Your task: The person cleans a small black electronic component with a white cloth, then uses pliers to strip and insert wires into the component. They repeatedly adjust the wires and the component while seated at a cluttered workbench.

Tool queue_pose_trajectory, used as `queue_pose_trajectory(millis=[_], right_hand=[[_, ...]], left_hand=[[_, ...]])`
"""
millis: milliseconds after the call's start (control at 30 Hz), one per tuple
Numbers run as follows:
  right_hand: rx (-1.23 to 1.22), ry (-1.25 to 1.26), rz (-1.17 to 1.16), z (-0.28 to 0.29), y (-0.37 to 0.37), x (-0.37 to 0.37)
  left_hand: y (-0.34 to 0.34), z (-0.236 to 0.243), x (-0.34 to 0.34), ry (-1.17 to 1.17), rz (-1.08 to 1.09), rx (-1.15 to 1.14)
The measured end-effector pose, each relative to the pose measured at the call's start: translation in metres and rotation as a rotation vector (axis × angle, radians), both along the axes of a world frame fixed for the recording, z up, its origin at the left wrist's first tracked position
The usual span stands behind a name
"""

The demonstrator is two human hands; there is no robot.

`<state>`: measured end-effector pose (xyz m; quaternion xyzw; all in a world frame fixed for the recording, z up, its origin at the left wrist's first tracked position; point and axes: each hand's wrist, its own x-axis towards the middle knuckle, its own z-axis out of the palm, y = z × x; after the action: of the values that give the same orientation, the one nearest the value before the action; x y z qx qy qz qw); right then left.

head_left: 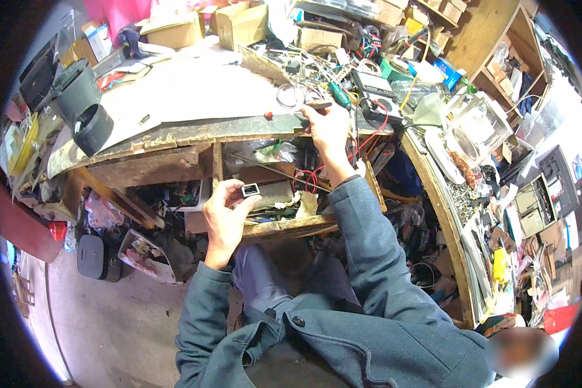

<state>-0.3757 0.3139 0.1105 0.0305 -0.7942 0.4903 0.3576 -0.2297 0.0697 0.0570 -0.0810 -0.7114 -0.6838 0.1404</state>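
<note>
My left hand (224, 213) is raised over the open drawer (284, 224), its fingers gripping a small square silver-rimmed piece (250, 190) with a black middle. At the bench's front edge (242, 126), my right hand (328, 132) is closed on a small dark item that I cannot make out. Just beyond it lie a green-handled tool (338, 92), loose wires and small parts. A small red object (269, 115) sits on the bench to its left. Red leads (307, 181) hang into the drawer, which holds papers and bags.
Black bins (74, 97) stand at the bench's left, cardboard boxes (239, 26) along the back. An instrument with red leads (375, 97) is right of my right hand. A cluttered side bench (462, 271) runs down the right. A black container (97, 257) and a box (150, 257) are on the floor.
</note>
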Motion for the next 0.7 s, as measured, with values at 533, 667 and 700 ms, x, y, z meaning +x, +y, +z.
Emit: queue_pose_trajectory(millis=[533, 667, 700], right_hand=[[0.022, 0.018, -0.015, 0.009, -0.012, 0.009], [-0.034, -0.037, -0.013, 0.004, -0.013, 0.003], [-0.019, -0.022, -0.02, 0.004, -0.015, 0.003]], left_hand=[[-0.001, -0.003, -0.001, 0.014, -0.005, -0.019], [-0.002, -0.004, -0.001, 0.016, -0.008, -0.028], [-0.002, -0.004, -0.001, 0.018, -0.009, -0.028]])
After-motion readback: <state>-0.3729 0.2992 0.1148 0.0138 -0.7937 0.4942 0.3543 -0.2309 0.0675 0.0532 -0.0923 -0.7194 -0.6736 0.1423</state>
